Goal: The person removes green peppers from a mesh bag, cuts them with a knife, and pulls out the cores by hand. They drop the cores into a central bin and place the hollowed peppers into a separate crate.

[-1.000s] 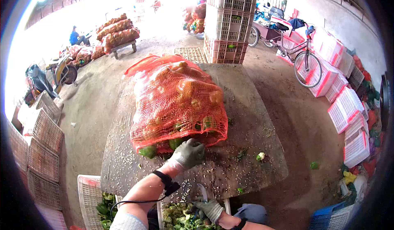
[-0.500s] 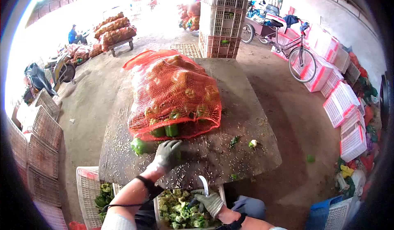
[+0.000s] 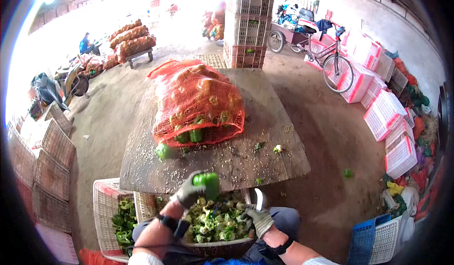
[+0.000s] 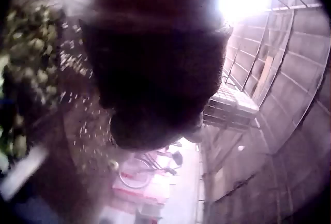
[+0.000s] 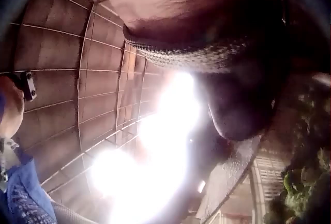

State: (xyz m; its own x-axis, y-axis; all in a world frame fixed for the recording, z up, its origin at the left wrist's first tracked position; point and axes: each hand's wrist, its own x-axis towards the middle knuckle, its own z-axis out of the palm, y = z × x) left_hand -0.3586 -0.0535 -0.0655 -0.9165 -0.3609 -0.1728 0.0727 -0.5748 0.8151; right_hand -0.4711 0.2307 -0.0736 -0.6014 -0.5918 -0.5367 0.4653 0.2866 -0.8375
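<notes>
My gloved left hand (image 3: 189,192) grips a green bell pepper (image 3: 206,182) just off the table's front edge, above a crate (image 3: 221,246) of pepper trimmings (image 3: 215,222). In the left wrist view the glove is dark and hides the pepper. My gloved right hand (image 3: 260,220) holds a knife with a curved blade (image 3: 258,199), its tip pointing up, at the crate's right side. On the wooden table (image 3: 269,123) lies a red mesh sack (image 3: 198,104) full of peppers, its open mouth facing me. One loose pepper (image 3: 163,151) sits at the mouth's left corner.
Seeds and a small pepper scrap (image 3: 277,148) are scattered over the table. A second crate (image 3: 105,194) with green peppers stands at left. Stacked crates (image 3: 246,38) rise behind the table. White crates (image 3: 399,158) and a tricycle (image 3: 331,52) line the right side.
My left hand has drawn back from the sack's mouth toward me, bringing a green bell pepper over the crate. The right hand with the knife has shifted slightly right.
</notes>
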